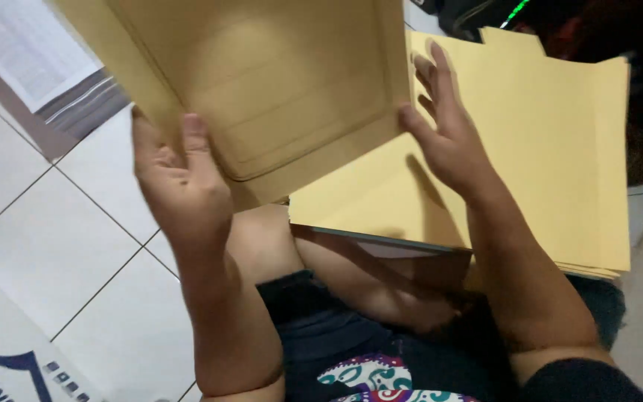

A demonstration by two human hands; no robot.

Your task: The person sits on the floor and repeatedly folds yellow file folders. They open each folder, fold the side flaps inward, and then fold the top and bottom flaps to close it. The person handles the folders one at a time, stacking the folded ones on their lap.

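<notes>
A tan manila folder (277,89) is raised in front of me, tilted, with creased score lines on its face. My left hand (176,175) grips its lower left edge, thumb on the front. My right hand (444,126) holds its right edge with fingers spread upward. Behind and to the right, a stack of yellow folders (552,149) rests on my lap, its tabs pointing up at the top.
White floor tiles (53,231) lie to the left. A printed white sheet (27,41) sits at the top left, a white bag with blue print (5,357) at the bottom left. Dark objects (485,15) stand beyond the stack.
</notes>
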